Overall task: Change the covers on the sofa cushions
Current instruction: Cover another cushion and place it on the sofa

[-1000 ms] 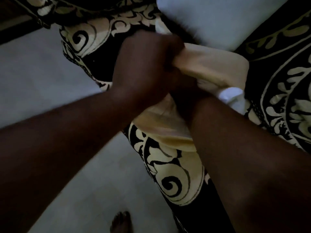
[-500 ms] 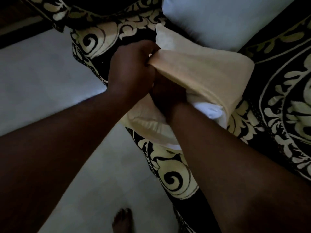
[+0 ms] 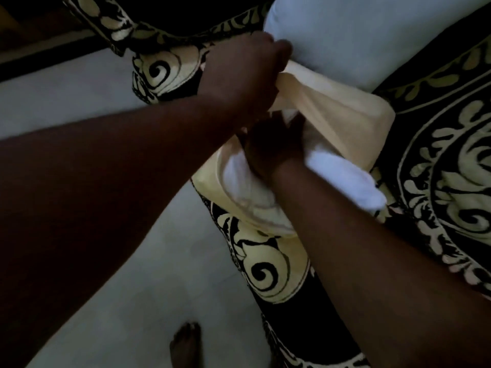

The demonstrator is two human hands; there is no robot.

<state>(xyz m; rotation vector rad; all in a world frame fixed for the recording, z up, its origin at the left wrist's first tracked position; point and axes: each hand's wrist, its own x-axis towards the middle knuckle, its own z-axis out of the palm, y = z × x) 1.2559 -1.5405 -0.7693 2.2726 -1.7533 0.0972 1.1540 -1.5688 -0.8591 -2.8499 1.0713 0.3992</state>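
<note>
A cream cushion cover (image 3: 345, 118) lies on the sofa's front edge with a white cushion insert (image 3: 345, 179) partly inside it. My left hand (image 3: 244, 73) grips the cover's upper open edge and holds it stretched. My right hand (image 3: 273, 147) reaches into the cover's opening and presses on the white insert; its fingertips are hidden inside the fabric. A corner of the insert sticks out at the right of my right wrist.
A second bare white cushion (image 3: 372, 35) lies behind the cover. The sofa (image 3: 451, 168) wears a black throw with cream scroll patterns. Pale tiled floor (image 3: 79, 83) lies to the left, and a bare foot (image 3: 186, 343) stands at the bottom.
My left hand has moved up and to the right, pulling the cover's edge with it. My right hand has pushed deeper into the opening, and more white insert shows at the left.
</note>
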